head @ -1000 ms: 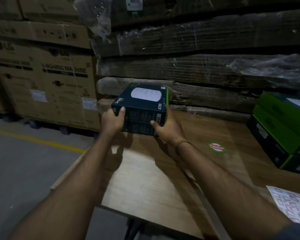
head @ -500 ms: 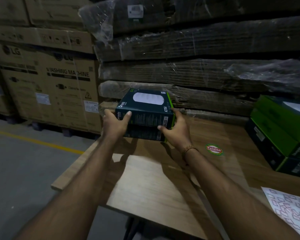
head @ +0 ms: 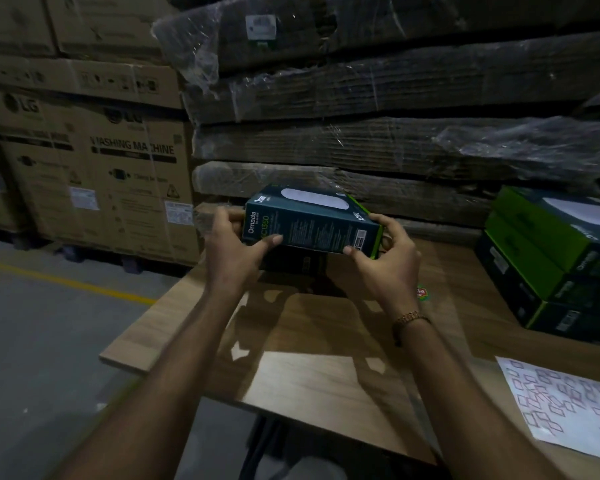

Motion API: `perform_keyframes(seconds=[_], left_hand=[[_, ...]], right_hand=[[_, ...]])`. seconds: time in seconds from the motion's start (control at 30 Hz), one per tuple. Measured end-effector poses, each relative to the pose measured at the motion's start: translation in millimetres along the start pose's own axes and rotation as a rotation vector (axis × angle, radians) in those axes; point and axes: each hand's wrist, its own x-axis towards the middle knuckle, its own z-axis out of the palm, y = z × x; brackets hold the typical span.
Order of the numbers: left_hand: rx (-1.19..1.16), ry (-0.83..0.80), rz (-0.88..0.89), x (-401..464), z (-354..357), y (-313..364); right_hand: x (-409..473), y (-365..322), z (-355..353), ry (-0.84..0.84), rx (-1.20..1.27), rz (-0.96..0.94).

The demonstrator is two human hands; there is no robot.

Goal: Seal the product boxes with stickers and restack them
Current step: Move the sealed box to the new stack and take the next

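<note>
While both hands gripped its ends, the dark teal "Omada" box [head: 310,221], rectangular with a green edge, sat atop another box at the wooden counter [head: 319,382] back; left hand [head: 227,252] and right hand [head: 387,263] fingers curled round it. A sticker sheet [head: 568,403] lay right.

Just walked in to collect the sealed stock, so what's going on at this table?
A person holds a dark teal Omada box between the left hand and right hand, just above another dark box at the back of the wooden table. A stack of green-edged boxes stands on the right, and a sticker sheet lies at the near right.
</note>
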Motion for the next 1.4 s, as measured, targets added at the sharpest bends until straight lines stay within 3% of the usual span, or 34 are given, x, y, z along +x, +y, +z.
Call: perform_keyframes(seconds=[0.37,0.7,0.87,1.03,1.17,1.4], left_hand=[[-0.199,-0.057,0.073,-85.0,22.5,41.9],[-0.263,-0.164,0.107,-139.9,43.2,69.9],[-0.45,-0.18,-0.106,-187.3,50.7,42.7],[-0.661,-0.093,-0.36,-222.8,62.0,56.6],[-0.625,-0.048,-0.573,-236.7,72.7,78.4],[-0.781,-0.005,-0.702,-238.6,85.7,89.9]], right_hand=[[-48.0,-2.2,-100.3,-0.044,-0.071,-0.041],[-103.5,4.0,-165.5,0.043,-0.096,-0.033],[-127.1,7.8,-187.7,0.027,-0.164,-0.029],[-159.7,6.4,-183.5,0.084,-0.321,-0.056],[-179.9,9.9,-170.2,0.128,-0.351,-0.038],[-186.3,8.6,-164.3,0.131,-0.507,-0.07]])
